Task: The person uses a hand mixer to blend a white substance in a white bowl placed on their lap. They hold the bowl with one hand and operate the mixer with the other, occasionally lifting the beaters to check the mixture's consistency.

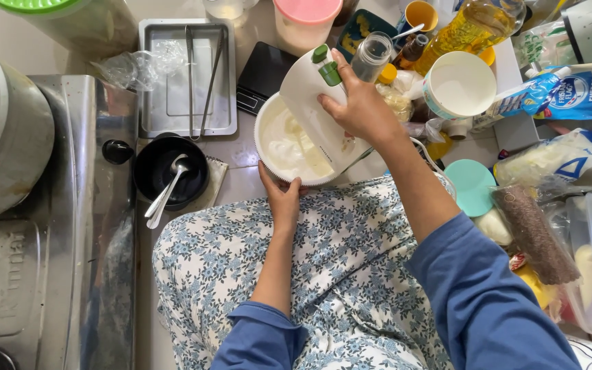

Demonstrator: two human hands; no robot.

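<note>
Your right hand (pixel 361 109) was wrapped tight around the mixer (pixel 316 103), so its beaters stayed down in the cream. Just below that grip sat the bowl (pixel 263 130). Your left hand (pixel 281 199) pinched its near rim, so it could not slide.

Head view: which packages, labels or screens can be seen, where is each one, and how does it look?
Blue and white pouch: far right, lying flat.
Clear bag with blue print: right, below the pouch.
Black digital scale: behind the white bowl, screen too dim to tell.
Oil bottle: top right, yellow.
</note>
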